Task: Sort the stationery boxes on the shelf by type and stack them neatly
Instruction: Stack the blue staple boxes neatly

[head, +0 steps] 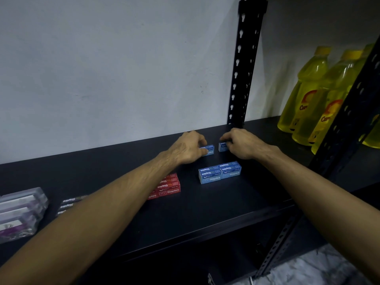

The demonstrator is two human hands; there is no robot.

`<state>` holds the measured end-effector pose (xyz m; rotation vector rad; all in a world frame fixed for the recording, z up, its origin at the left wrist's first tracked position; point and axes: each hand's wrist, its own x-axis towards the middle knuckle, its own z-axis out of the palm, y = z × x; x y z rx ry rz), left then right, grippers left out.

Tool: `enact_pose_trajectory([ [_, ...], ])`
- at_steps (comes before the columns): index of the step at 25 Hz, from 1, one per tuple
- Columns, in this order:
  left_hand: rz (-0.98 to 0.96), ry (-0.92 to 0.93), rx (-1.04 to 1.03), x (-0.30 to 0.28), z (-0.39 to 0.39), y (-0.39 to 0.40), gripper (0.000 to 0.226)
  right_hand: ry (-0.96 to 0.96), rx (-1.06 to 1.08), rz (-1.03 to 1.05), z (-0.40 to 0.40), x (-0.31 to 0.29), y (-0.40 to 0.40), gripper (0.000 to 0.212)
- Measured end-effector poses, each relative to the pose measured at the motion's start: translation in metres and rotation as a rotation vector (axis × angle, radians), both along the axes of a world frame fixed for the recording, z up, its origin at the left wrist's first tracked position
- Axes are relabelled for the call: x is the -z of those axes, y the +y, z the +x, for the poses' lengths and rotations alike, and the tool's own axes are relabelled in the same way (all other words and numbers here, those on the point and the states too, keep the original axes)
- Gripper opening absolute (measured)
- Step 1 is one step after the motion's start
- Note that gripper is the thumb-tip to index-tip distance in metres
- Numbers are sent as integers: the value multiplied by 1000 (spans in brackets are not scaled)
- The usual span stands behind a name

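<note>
Four sorted groups run along the shelf (pixel 205 206): clear cases (pixel 20 210), black boxes (pixel 68 203), red stack (pixel 167 187), blue stack (pixel 220 172). Behind, left hand (pixel 186 148) pinches one loose blue box (pixel 209 150) and right hand (pixel 241 144) pinches another blue box (pixel 222 147), likely bound for the blue stack.

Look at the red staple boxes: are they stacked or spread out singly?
Stacked. The red staple boxes sit in layers, front labels one above another, partly hidden by the left forearm.
</note>
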<state>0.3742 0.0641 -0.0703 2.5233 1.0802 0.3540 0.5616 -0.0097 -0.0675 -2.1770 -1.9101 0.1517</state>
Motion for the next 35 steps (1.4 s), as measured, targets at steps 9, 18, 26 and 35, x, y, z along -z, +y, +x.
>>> enact_pose_trajectory([
  [9, -27, -59, 4, 6, 4, 2, 13, 116, -116, 0, -2, 3, 4, 32],
  [18, -104, -149, -5, 6, 3, 1, 19, 194, -53, 6, 1, 6, 9, 26],
  [26, -158, -131, 17, 1, -5, -5, 16, 214, -68, -57, -1, 3, 5, 24],
  [35, -205, -109, 84, 1, -22, -27, 17, 287, -109, -136, -8, -5, -20, 24],
])
